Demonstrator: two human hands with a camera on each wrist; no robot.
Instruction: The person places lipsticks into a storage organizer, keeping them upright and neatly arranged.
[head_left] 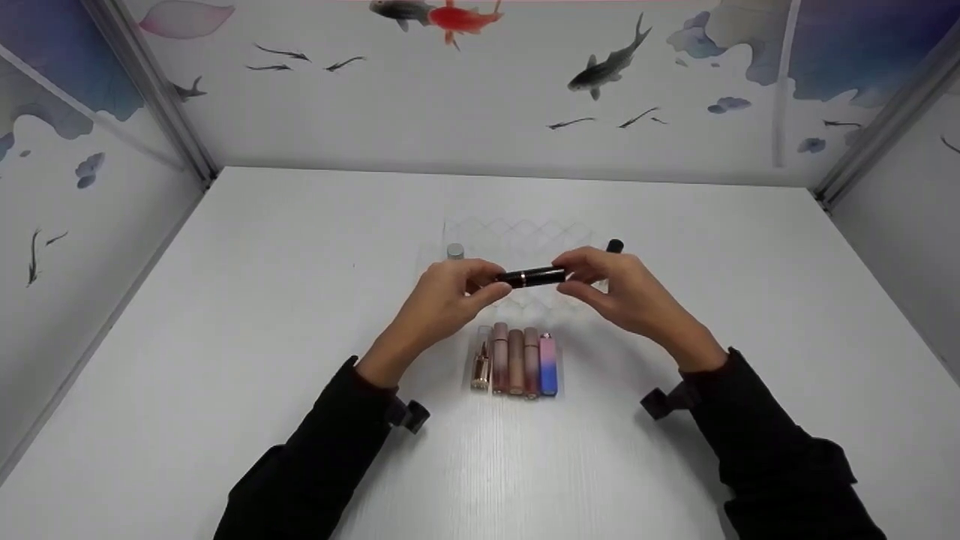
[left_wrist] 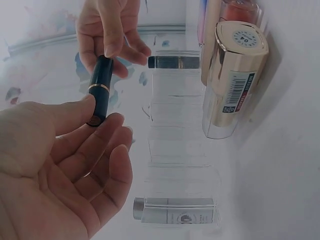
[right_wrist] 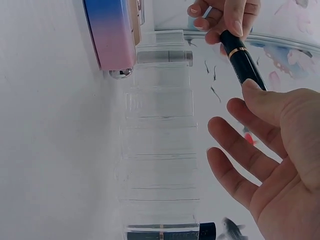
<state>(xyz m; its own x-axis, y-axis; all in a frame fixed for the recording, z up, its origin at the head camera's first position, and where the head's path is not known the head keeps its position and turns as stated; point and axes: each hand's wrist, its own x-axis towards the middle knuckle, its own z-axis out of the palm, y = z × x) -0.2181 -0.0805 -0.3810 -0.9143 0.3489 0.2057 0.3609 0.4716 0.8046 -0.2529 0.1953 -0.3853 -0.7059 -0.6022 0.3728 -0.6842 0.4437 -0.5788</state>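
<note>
A black lipstick tube (head_left: 534, 277) with a thin gold band lies nearly level between my two hands, above a clear organizer (head_left: 517, 231). My left hand (head_left: 454, 296) pinches one end between thumb and fingers. At the other end, the thumb and fingertips of my right hand (head_left: 619, 294) grip it, the remaining fingers spread loosely in the right wrist view. The tube's gold band (right_wrist: 237, 51) shows between the hands, and both halves are together. Below the hands, a silver-grey tube (left_wrist: 180, 211) and another black tube (right_wrist: 170, 234) stand in opposite end compartments of the organizer.
Nearer my body, several cosmetics lie side by side: a gold lipstick with a clear cap (head_left: 481, 369), three pinkish-brown lip gloss tubes (head_left: 515, 364) and a pink-to-blue tube (head_left: 548, 367). The white table (head_left: 225, 337) meets printed panels (head_left: 480, 112) at the back and sides.
</note>
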